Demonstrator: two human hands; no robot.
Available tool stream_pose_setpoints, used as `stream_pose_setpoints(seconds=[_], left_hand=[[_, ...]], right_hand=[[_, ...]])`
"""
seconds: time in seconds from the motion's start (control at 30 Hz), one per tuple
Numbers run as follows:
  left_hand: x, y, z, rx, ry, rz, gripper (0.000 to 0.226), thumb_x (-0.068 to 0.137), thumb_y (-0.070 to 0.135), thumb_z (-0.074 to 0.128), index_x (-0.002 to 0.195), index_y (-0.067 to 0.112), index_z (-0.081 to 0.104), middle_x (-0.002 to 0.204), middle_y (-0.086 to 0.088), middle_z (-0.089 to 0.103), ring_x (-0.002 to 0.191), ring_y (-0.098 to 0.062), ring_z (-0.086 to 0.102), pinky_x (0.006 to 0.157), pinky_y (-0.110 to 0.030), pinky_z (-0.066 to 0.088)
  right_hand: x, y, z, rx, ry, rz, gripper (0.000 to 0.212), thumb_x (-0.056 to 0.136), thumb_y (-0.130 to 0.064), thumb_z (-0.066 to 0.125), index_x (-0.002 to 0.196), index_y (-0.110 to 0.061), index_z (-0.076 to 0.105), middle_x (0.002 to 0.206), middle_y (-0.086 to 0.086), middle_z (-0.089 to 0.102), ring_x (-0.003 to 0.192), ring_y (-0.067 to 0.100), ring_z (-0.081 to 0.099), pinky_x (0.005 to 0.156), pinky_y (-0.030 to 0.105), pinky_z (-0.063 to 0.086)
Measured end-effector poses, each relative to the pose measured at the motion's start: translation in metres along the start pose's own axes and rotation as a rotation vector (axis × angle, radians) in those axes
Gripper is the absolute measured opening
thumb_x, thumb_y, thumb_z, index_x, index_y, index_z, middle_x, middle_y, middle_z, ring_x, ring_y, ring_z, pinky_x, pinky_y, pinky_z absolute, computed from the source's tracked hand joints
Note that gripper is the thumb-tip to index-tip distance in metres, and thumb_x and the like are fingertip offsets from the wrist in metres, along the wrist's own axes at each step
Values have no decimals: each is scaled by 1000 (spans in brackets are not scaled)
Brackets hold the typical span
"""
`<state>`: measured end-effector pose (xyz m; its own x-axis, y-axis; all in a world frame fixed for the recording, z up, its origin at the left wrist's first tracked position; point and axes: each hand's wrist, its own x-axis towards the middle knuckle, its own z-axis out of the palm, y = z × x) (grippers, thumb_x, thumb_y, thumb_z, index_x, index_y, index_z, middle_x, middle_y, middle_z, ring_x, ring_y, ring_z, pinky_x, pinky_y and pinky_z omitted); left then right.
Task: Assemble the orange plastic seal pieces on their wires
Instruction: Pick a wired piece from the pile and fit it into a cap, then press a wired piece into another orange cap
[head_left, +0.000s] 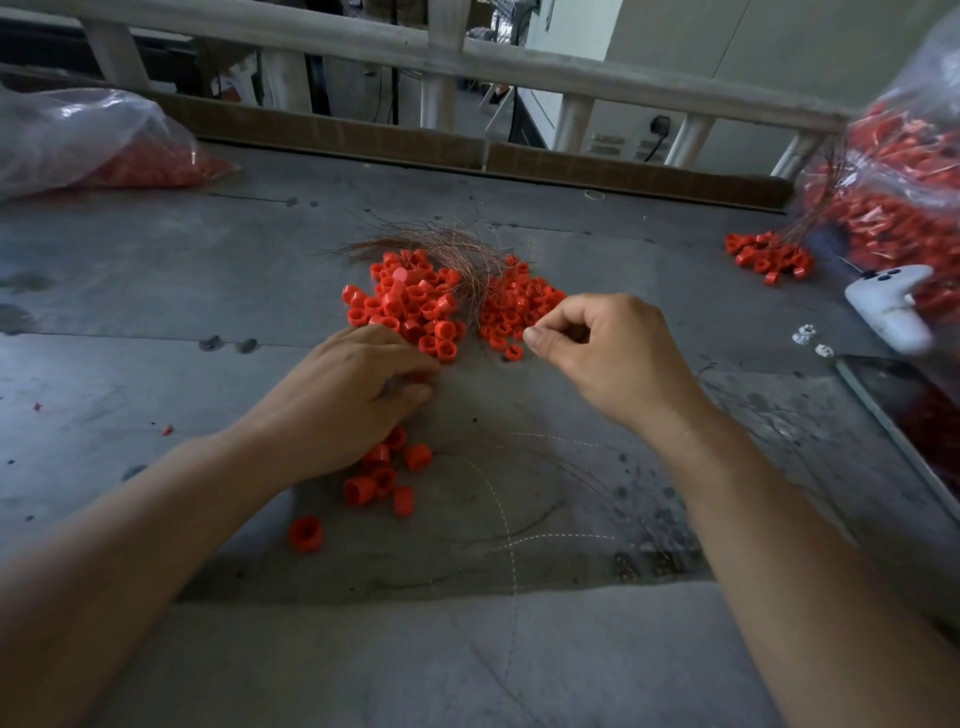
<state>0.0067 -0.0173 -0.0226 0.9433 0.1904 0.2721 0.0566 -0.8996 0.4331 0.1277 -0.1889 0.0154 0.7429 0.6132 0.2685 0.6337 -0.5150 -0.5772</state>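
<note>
A heap of orange seal caps (410, 304) lies on the grey table (156, 270), with a second heap of smaller orange seal pieces (514, 306) to its right. A bundle of thin copper wires (447, 249) fans out behind both heaps. My left hand (358, 395) reaches into the near edge of the cap heap with curled fingers; what they hold is hidden. My right hand (597, 348) pinches something small between thumb and forefinger beside the smaller pieces, likely a thin wire. Several finished caps (384, 478) lie under my left wrist.
A plastic bag of orange parts (98, 140) sits at the far left. A larger bag of wired seals (898, 171) stands at the right, with a small orange pile (769, 254) and a white controller (888, 306) beside it. Loose wires (504, 499) curl near me.
</note>
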Motion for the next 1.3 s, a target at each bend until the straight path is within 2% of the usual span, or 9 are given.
stream_pose_setpoints(seconds=[0.13, 0.27, 0.37, 0.53, 0.73, 0.9, 1.03, 1.13, 1.3], left_hand=[[0, 0, -4, 30, 88, -34, 15, 77, 13, 71, 92, 18, 72, 88, 5, 60, 80, -10, 50, 74, -24, 37], [0, -2, -3, 34, 105, -70, 21, 78, 17, 70, 99, 21, 69, 89, 8, 57, 80, -10, 51, 68, -18, 37], [-1, 1, -4, 24, 147, -65, 24, 83, 20, 65, 107, 21, 67, 86, 16, 49, 73, 0, 44, 64, -7, 30], [-5, 12, -12, -127, 187, -53, 12, 76, 20, 72, 88, 20, 71, 72, 26, 52, 72, 23, 49, 63, 5, 32], [-9, 20, -15, -267, 176, -76, 34, 74, 12, 74, 75, 41, 56, 75, 23, 59, 73, 18, 54, 59, 4, 36], [-8, 22, -15, -280, 157, -85, 32, 74, 14, 74, 75, 42, 57, 77, 22, 61, 78, 13, 56, 61, 3, 38], [-8, 21, -15, -292, 168, -82, 33, 73, 14, 75, 74, 43, 58, 77, 21, 62, 77, 11, 57, 62, 3, 39], [-9, 21, -15, -305, 171, -84, 32, 73, 14, 74, 74, 42, 59, 76, 21, 63, 77, 10, 58, 61, 2, 39], [-8, 21, -14, -315, 165, -83, 32, 74, 14, 74, 74, 43, 59, 76, 20, 63, 77, 8, 58, 62, 1, 40]], right_hand=[[-1, 0, 2, -6, -15, 10, 15, 85, -28, 63, 76, -17, 68, 75, -4, 66, 72, 16, 62, 70, 29, 51], [-1, -1, 5, -21, -28, 6, 15, 85, -28, 63, 75, -18, 67, 74, -2, 67, 71, 17, 62, 70, 31, 51], [-1, -1, 7, -42, -48, 3, 14, 85, -27, 63, 75, -18, 66, 72, -5, 65, 70, 16, 62, 69, 30, 51], [1, 2, 7, -51, -46, 4, 11, 85, -25, 63, 76, -19, 66, 69, -11, 60, 71, 11, 59, 71, 27, 48], [3, -2, 6, -94, -47, -49, 9, 85, -24, 62, 81, -18, 66, 77, -10, 58, 70, 4, 52, 70, 23, 44], [22, -10, 8, -284, -108, -118, 17, 88, -29, 58, 96, -17, 67, 105, -1, 56, 97, 15, 53, 79, 26, 40], [36, -9, 21, -436, -214, -130, 37, 92, -27, 52, 127, -16, 53, 150, 3, 26, 138, 19, 20, 109, 36, 21], [39, -8, 32, -500, -270, -123, 42, 94, -29, 46, 133, -13, 44, 150, 3, 26, 140, 17, 14, 111, 35, 13], [34, -9, 32, -482, -184, -152, 40, 94, -30, 45, 127, -7, 48, 137, 6, 44, 130, 20, 33, 107, 35, 21]])
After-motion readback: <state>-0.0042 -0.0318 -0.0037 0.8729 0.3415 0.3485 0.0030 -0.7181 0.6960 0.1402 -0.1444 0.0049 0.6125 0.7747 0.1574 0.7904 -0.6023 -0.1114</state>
